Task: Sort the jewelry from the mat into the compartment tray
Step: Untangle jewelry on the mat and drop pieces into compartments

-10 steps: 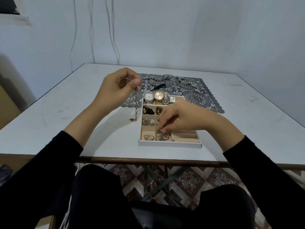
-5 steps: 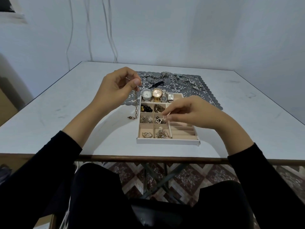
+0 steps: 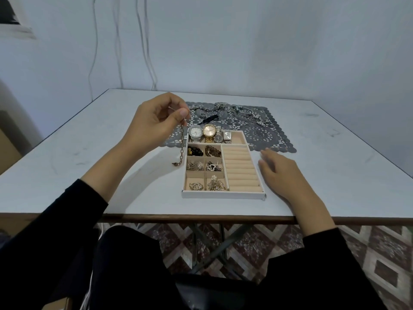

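Fingers [image 3: 182, 113] of the left hand [image 3: 154, 126] pinch a bronze chain [image 3: 182, 145] that dangles by the left wall of the compartment tray [image 3: 223, 194]. The right hand [image 3: 282, 173] is just right of the tray, its fingers loosely spread. On the tabletop [image 3: 89, 153], a grey lace mat [image 3: 274, 139] near the far edge holds loose silver pieces [image 3: 245, 113]. The tray overlaps the mat's near side, with watches [image 3: 209, 133] in its far row.

Bare worktop [image 3: 324, 166] flanks the compartment tray [image 3: 223, 194]; beyond it, jewelry crowds the lace mat [image 3: 277, 139].
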{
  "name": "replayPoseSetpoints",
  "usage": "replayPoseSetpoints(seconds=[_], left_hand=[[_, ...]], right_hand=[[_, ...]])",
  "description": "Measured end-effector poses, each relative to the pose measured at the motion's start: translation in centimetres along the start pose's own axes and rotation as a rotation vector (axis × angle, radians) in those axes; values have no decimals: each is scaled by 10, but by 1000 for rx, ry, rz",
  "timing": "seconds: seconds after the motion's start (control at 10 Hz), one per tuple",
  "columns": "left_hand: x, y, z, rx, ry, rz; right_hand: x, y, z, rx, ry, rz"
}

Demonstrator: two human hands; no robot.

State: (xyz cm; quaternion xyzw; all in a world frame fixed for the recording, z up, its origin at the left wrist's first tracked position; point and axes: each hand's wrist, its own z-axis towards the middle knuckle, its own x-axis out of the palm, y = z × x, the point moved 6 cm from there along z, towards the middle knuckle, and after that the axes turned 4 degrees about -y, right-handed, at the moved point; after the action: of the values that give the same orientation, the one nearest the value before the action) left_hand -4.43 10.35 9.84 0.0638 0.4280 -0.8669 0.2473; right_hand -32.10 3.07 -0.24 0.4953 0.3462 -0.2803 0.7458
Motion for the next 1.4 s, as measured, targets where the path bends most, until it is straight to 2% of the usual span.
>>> replayPoseSetpoints(seconds=[0.2,0.8,1.4], left_hand=[[-5,-18,5,21,-7,9],[-9,-92,20,162,6,-20],[7,-68,-7,67,119,-119]], right_hand=[[7,-2,0,-6,25,-101],[5,0,-2,1,15,-90],[3,2,-2,-9,3,-104]])
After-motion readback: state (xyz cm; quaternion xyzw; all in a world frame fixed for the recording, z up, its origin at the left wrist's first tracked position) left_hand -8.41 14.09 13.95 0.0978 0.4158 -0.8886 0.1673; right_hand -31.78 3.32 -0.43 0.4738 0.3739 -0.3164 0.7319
